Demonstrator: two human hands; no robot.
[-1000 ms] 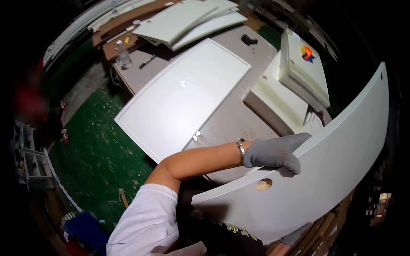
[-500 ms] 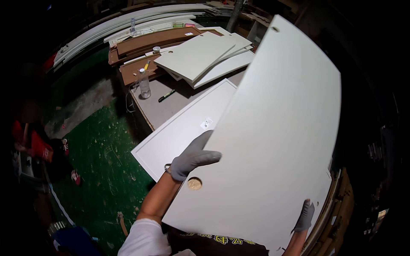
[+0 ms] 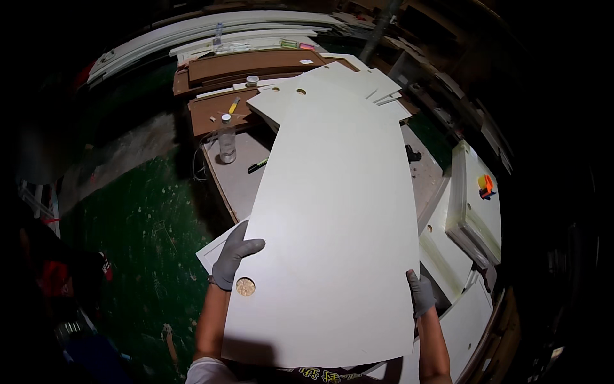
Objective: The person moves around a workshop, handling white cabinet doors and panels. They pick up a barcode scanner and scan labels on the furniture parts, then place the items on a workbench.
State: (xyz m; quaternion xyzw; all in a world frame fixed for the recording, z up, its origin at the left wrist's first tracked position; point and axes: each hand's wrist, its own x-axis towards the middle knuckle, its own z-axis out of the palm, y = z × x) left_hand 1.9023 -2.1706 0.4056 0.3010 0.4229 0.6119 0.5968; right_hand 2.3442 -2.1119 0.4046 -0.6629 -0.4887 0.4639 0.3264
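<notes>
A long white board (image 3: 332, 217) lies nearly level before me, its length running away toward the table. It has round hinge holes along its left edge. My left hand (image 3: 231, 257), in a grey glove, grips that edge beside the nearer hole, thumb on top. On the opposite edge my right hand (image 3: 420, 293), also gloved, holds the board with its thumb up; its other fingers are hidden beneath. Under it, a framed white panel (image 3: 214, 251) shows only at its left corner. Several white boards (image 3: 377, 83) are stacked behind, partly covered by the far end.
On the grey table (image 3: 246, 182) stand a clear bottle (image 3: 227, 139), a marker (image 3: 257, 166) and a yellow cutter (image 3: 234, 105). Brown panels (image 3: 256, 66) lie behind. To the right are wrapped white boards (image 3: 473, 205) with an orange tool (image 3: 487, 186) on top. Green floor (image 3: 141, 237) extends left.
The white board has swung from a steep rightward tilt to nearly level and straight ahead, now covering most of the framed panel. Both hands moved left with it, keeping their hold.
</notes>
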